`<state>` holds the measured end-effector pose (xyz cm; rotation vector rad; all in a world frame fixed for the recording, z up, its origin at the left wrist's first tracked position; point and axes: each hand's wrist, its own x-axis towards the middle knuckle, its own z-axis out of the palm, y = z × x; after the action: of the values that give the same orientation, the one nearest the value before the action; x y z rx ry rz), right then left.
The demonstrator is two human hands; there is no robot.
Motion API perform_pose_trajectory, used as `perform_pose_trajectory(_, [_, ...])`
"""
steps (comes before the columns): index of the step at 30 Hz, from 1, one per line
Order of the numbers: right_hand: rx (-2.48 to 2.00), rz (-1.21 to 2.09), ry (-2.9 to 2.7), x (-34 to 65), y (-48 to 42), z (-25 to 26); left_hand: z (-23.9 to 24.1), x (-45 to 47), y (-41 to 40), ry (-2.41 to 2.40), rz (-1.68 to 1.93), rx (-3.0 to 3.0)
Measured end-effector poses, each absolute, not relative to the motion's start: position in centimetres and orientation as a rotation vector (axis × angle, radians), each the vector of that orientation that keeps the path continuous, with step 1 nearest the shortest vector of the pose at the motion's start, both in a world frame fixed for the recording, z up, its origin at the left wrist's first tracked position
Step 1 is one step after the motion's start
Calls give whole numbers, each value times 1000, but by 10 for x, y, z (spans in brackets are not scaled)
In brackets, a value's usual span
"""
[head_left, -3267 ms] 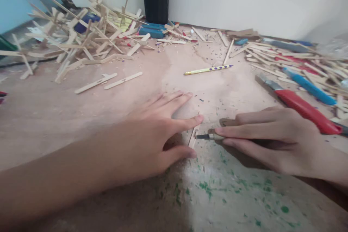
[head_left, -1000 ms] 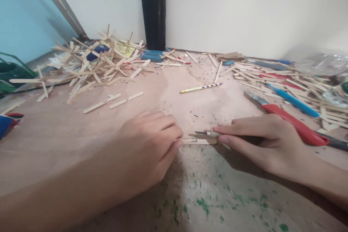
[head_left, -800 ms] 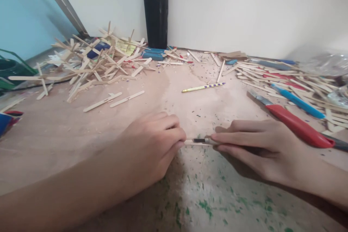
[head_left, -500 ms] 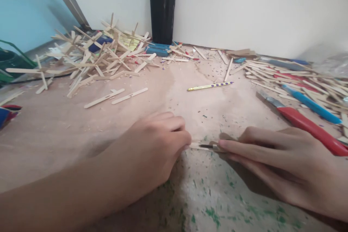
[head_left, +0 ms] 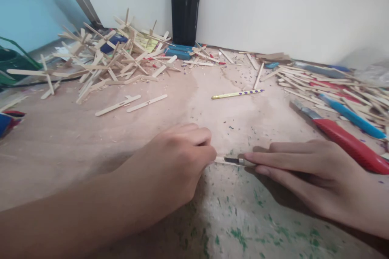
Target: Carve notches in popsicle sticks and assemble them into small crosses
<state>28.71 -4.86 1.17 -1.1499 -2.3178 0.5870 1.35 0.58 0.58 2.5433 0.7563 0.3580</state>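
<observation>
My left hand (head_left: 185,160) is closed, its fingers curled down over one end of a wooden craft stick (head_left: 219,160) that lies on the table. My right hand (head_left: 313,182) pinches a craft knife (head_left: 247,163) by its pale handle just behind the blade. The dark blade (head_left: 231,160) rests along the stick, close to my left fingertips. Most of the stick is hidden under my left hand, and the rest of the knife handle under my right.
A red utility knife (head_left: 346,141) and a blue cutter (head_left: 352,115) lie right, beside loose sticks (head_left: 304,81). Ahead sit a patterned pencil (head_left: 237,94) and two notched sticks (head_left: 147,103). Joined sticks (head_left: 106,60) pile up far left; a black upright object (head_left: 185,6) leans against the wall.
The knife blade has turned a little, so more of its flat side shows. My left hand keeps its hold on the stick. The whole view has shifted slightly.
</observation>
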Motion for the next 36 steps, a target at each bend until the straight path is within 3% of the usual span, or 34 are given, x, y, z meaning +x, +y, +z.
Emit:
perform_pose_trajectory(9, [-1154,597,-2311,286,-49,11,7,14,4,753,361,2541])
perform_pose_trajectory(17, [-1043,376,-2440,286,-48,14,5,15,4,760,357,2543])
perform_pose_trajectory(28, [-1332,533,-2214,277,-59,13,3,15,2,748,397,2499])
perform_pose_trajectory(36, [-1232,527,-2286,282,-54,12,3,16,5,771,372,2518])
